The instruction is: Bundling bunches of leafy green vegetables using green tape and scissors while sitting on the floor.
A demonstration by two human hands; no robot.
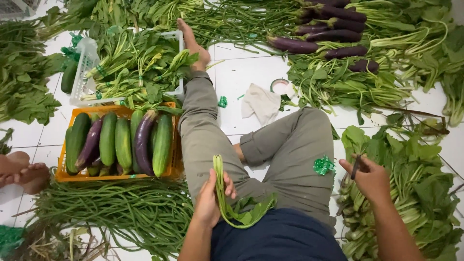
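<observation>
I sit on a white tiled floor with my legs in grey-green trousers point(270, 150) stretched out. My left hand point(210, 200) grips a leafy green stalk point(227, 203) that bends over my lap, leaves drooping right. My right hand point(369, 176) is out to the right over a pile of leafy greens point(406, 188), holding a thin dark tool point(356, 166) between its fingers. A bit of green tie ribbon point(323, 165) lies on my right knee.
An orange crate point(63, 166) holds cucumbers and purple eggplants. A white basket point(84, 63) holds greens. Long beans point(125, 212) lie at lower left, eggplants point(328, 34) at top right. A white cloth point(261, 104) and tape roll point(280, 86) lie ahead. Another person's feet point(21, 171) show left.
</observation>
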